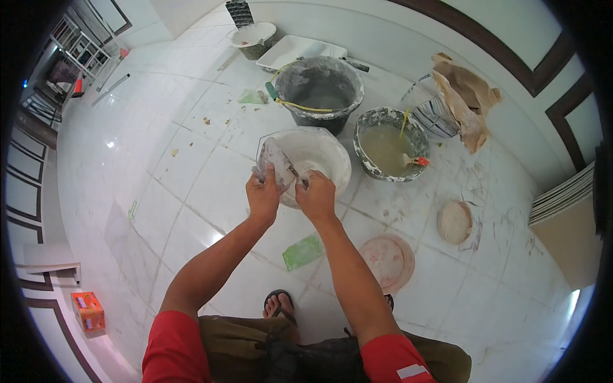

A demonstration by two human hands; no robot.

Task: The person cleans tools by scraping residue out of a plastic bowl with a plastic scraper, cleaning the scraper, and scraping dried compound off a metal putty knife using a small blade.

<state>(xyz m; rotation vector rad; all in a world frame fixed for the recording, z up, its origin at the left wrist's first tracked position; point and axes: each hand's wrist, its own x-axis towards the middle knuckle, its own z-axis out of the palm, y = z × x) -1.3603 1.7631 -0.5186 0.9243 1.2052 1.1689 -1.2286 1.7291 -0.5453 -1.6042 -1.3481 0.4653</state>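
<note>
My left hand (264, 193) is closed on a crumpled, whitish plastic bag (273, 156), which it holds up over the left side of a white bowl (329, 153). Close beside it, my right hand (316, 193) is closed round the handle of a small dark tool (294, 172), whose end is against the bag. The tool's exact shape is too small to make out. Pale material coats the inside of the bowl.
Beyond the bowl are a black bucket (322, 92), a basin of murky water (386, 143) with a brush (416, 160), a white tray (300, 50) and a torn paper sack (466, 96). Nearer me lie a green sheet (303, 252) and a round pinkish lid (386, 262).
</note>
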